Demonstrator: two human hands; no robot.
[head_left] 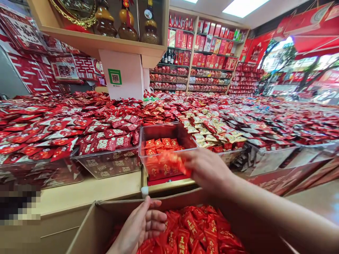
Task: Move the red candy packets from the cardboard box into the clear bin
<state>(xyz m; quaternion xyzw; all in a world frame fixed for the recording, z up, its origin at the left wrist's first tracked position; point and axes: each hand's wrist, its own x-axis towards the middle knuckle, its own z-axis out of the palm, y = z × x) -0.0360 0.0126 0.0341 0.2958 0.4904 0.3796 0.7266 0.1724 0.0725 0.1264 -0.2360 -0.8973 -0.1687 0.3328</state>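
A cardboard box (91, 224) in front of me holds a heap of small red packets (190, 225) with gold lettering. Over its left part my left hand (144, 225) is held with fingers apart and slightly curled, nothing in it. Higher up, my right hand (209, 171) is closed on a red packet (173, 160), smeared by motion, at the front right of a clear plastic bin (169, 132). Inside that bin, similar red packets (166, 143) lie in rows, well below the rim. Whether my fingers hold more than one packet cannot be made out.
Beside the bin, tubs of dark red packets (106, 141) and gold-and-white packets (209, 128) are piled high. A white box (122, 74) with a QR code stands behind, under an overhanging wooden cabinet (106, 38). Stocked shelves (206, 53) line the back wall.
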